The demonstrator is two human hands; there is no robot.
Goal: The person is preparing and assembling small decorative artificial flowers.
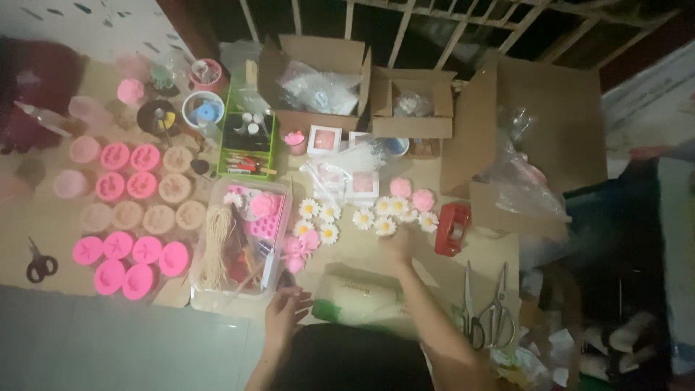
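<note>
Right hand (pixel 397 245) reaches out to a white daisy-shaped flower (pixel 384 226) on the counter (pixel 43 217), fingers at it; grip too blurred to tell. Left hand (pixel 284 311) rests near the clear plastic bin (pixel 239 242), fingers loosely curled, holding nothing visible. More daisies in a row toward the bin. Red tape dispenser (pixel 452 228) just right of them. Pink round moulds (pixel 130 250) in rows, far left. Open brown cardboard boxes (pixel 318 72) along the back; green tray (pixel 247 141) beside them. Scissors (pixel 485 311) lower right.
</note>
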